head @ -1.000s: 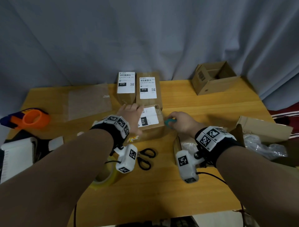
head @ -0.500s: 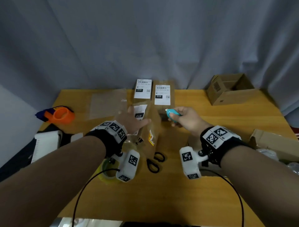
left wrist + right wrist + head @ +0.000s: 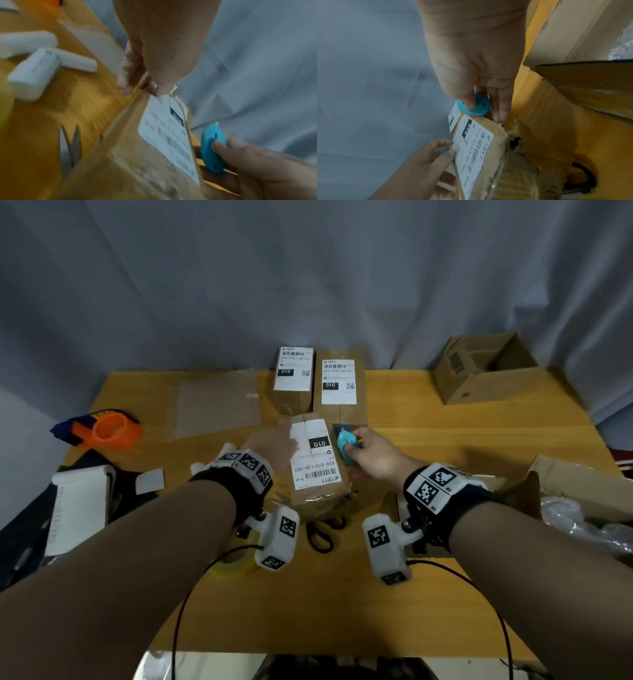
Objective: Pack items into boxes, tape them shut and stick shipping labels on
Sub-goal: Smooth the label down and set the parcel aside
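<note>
From my remote seat, reading left to right. An orange tape dispenser (image 3: 111,429) lies at the table's (image 3: 428,440) far left edge, with a white label printer (image 3: 77,508) nearer me along that edge. A clear plastic sheet (image 3: 219,402) lies flat further in, and a yellowish tape roll (image 3: 233,559) sits partly hidden under my left wrist camera.

My left hand (image 3: 270,448) grips the left edge of the labelled box (image 3: 318,474), thumb and fingers curled on its rim near the label's corner. The box is held tilted, its label (image 3: 315,457) facing up, above black scissors (image 3: 322,532) lying on the table. Behind it, two more labelled boxes (image 3: 318,378) stand side by side at the far edge.

My right hand (image 3: 373,457) is clamped on a small blue cutter (image 3: 346,446), thumb pressed on its body, held just beside the box's right edge.

Further right, an open empty carton (image 3: 486,371) sits at the far corner, and a large opened carton (image 3: 582,491) holding clear plastic bags (image 3: 565,515) lies at the right edge.
</note>
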A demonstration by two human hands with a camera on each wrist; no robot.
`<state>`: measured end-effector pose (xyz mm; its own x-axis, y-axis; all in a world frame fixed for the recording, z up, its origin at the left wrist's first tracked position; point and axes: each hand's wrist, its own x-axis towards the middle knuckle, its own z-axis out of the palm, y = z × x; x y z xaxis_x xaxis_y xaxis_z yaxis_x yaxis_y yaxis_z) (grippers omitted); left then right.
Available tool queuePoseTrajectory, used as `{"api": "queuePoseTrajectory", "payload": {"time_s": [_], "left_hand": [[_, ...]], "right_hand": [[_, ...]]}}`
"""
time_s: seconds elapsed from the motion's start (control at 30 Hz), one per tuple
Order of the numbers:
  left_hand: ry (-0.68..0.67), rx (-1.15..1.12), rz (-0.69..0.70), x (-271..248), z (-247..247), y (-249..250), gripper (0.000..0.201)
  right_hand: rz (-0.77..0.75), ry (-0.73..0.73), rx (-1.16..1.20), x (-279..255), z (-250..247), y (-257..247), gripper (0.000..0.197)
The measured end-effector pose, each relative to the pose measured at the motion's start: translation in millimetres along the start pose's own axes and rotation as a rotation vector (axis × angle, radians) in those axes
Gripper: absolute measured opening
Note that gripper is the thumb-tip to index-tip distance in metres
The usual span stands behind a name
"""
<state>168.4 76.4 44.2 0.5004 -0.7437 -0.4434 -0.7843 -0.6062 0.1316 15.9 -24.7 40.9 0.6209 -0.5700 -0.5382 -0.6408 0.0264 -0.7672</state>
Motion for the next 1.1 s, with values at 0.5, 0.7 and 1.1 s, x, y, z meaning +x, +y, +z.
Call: {"api": "queuePoseTrajectory", "payload": {"time_s": [0.5,0.7,1.1], "left_hand": [[-0.074,0.996,0.791,23.7,-19.6,27.4,0.075],[0.04,0.742,0.651,18.1,-15.5,30.2,0.104],[-0.012,0.381,0.22,25.0,-3.1,17.0,0.11]], "right_hand": [[-0.001,0.316,0.102,12.0,-21.4,16.5,0.033],[-0.068,0.399,0.121,13.3,-32.9,15.4,0.035],[-0.035,0.303,-0.091,24.3,-29.5,13.3,0.026]]}}
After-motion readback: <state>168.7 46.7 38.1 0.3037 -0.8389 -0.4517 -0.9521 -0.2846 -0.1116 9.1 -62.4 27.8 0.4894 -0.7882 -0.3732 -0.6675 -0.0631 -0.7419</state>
